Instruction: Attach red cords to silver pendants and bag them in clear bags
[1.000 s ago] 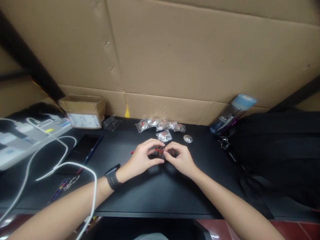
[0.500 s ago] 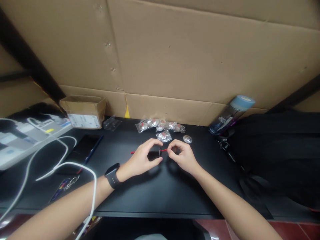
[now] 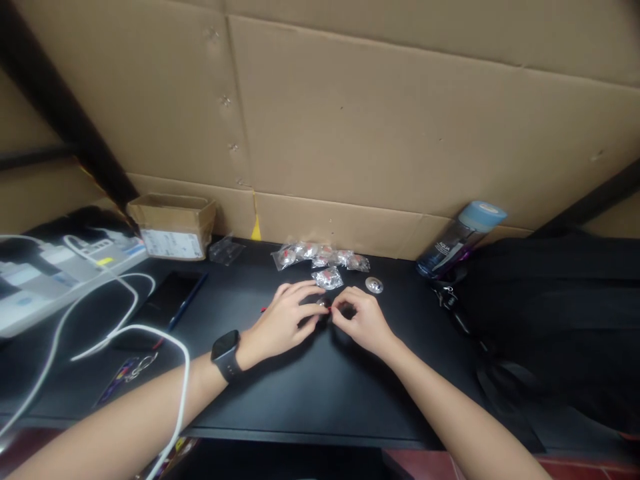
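My left hand (image 3: 287,317), with a dark watch on its wrist, is curled around a small shiny metal disc (image 3: 323,303). Its fingers cover much of that disc. Thumb and forefinger of my right hand (image 3: 361,315) are pinched on a short red cord (image 3: 329,309) at the disc's right side. A bit of red shows on the far side of my left hand too. Just beyond my right hand lies another round silver disc (image 3: 374,285), flat on the black table. A similar piece in a clear plastic packet (image 3: 327,277) lies beyond my fingertips.
Several more packets (image 3: 325,255) lie along the cardboard wall. At left are an open carton (image 3: 173,227), a power strip (image 3: 65,277), a phone (image 3: 173,297) and a looping white cable (image 3: 185,373). A bottle (image 3: 460,240) and black bag (image 3: 560,327) stand at right.
My left fingers have come down over the disc, which stood on edge between thumb and fingers before. My right hand has moved slightly closer, and less red cord shows between the hands.
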Tool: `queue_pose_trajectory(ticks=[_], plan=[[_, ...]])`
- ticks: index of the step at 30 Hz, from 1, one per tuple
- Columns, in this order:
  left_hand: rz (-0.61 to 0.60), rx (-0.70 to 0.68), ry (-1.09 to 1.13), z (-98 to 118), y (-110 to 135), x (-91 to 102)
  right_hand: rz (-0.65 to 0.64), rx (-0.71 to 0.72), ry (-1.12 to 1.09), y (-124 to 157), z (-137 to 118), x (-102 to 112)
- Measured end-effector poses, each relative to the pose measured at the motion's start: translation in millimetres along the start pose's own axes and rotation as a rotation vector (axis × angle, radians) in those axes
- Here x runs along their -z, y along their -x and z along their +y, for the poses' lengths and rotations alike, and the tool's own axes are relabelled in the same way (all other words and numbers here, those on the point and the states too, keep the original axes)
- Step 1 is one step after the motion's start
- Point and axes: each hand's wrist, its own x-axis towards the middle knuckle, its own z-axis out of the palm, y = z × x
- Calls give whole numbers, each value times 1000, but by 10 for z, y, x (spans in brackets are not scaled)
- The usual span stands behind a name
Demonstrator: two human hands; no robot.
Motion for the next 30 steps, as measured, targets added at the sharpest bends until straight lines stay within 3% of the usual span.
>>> queue_pose_trajectory(ticks=[3, 8, 21, 26, 30], plan=[[-17, -9, -49, 9, 2, 15, -13, 5, 25, 7, 50, -35], [-159, -72, -31, 3, 8, -8, -14, 4, 43, 15, 94, -70], [-317, -59, -51, -45, 36, -47, -57, 28, 84, 24, 197, -100], [-345, -76, -64, -70, 67, -34, -57, 57, 210, -70, 457, 209], [-354, -107, -72, -53, 55, 15, -49, -75, 359, -64, 909, 577]])
